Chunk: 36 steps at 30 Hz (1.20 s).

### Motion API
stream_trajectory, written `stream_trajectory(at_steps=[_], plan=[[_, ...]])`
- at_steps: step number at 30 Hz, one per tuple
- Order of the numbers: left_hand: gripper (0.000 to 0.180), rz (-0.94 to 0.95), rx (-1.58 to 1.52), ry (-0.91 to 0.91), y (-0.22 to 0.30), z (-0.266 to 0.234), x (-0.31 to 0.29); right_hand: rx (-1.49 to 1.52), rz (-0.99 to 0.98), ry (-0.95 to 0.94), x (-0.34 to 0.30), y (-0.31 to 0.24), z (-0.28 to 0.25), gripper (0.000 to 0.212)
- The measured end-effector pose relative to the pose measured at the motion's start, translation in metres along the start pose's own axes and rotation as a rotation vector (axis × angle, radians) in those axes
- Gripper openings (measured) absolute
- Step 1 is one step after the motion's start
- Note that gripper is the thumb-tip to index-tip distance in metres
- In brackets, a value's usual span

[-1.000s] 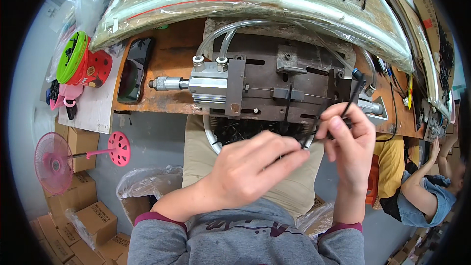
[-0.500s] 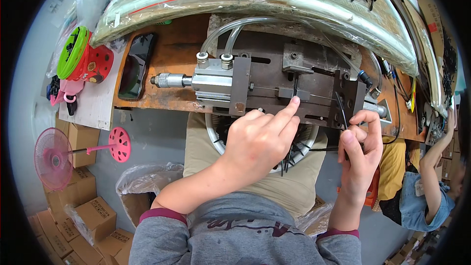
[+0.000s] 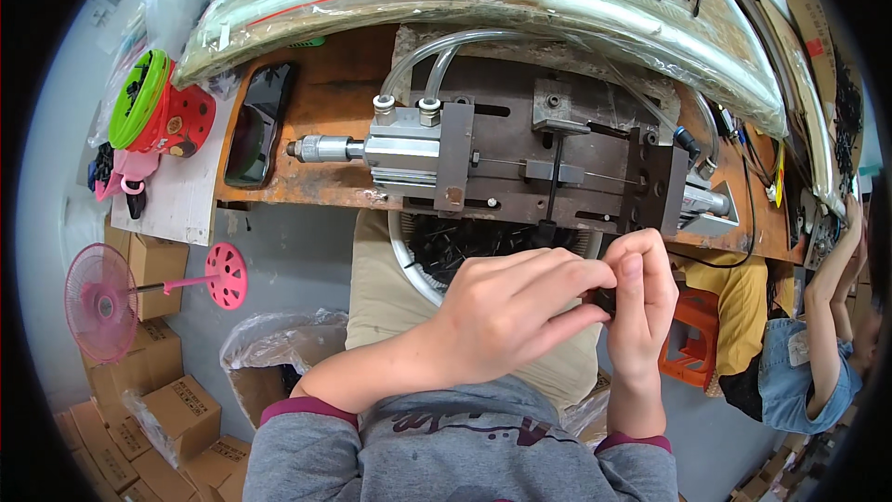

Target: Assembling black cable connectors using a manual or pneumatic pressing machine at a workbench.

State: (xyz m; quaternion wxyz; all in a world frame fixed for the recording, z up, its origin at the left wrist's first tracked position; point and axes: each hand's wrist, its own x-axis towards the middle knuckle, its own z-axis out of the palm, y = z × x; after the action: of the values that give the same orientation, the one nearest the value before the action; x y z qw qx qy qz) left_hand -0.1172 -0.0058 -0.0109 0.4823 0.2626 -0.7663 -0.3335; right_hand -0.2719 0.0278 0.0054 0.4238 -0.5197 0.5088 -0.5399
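Your left hand (image 3: 520, 312) and right hand (image 3: 641, 293) met just short of the machine's near edge, fingertips of both drawn together around a small black piece (image 3: 605, 299); your fingers hid most of it, so its long axis could not be told. A black stemmed part (image 3: 555, 182) lay across the fixture plate (image 3: 502, 194), ahead and slightly left of your joined fingertips. Its long axis pointed almost straight away from you, and its thicker end jutted past the plate's near edge, just beyond your left knuckles, making that hand the nearer one. The stem crossed over a small grey block (image 3: 537, 170), its far end meeting a steel bracket (image 3: 560, 114). The upright end plate (image 3: 658, 188) bounded the right side, and the pneumatic cylinder (image 3: 401, 156) sat well left. Below, your left hand partly covered a white-rimmed basket (image 3: 400, 256) of black parts (image 3: 455, 244).
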Motion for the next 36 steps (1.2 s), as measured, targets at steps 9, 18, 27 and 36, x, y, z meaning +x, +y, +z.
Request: stream_trajectory(at_steps=[9, 18, 27, 36], plan=[[0.031, 0.095, 0.089, 0.039, -0.003, -0.008, -0.003, -0.103, -0.178, -0.091, -0.005, 0.008, -0.007, 0.034], [0.035, 0.06, 0.458, 0.033, -0.03, -0.001, -0.006, 0.028, -0.205, 0.173, -0.006, -0.009, -0.015, 0.06], [0.03, 0.021, 0.551, -0.025, -0.026, 0.003, -0.008, 0.025, -0.305, 0.178, -0.008, 0.0, -0.026, 0.061], [0.027, 0.063, 0.718, -0.097, -0.02, -0.003, 0.006, -0.076, -0.331, 0.166, -0.008, 0.001, -0.023, 0.034]])
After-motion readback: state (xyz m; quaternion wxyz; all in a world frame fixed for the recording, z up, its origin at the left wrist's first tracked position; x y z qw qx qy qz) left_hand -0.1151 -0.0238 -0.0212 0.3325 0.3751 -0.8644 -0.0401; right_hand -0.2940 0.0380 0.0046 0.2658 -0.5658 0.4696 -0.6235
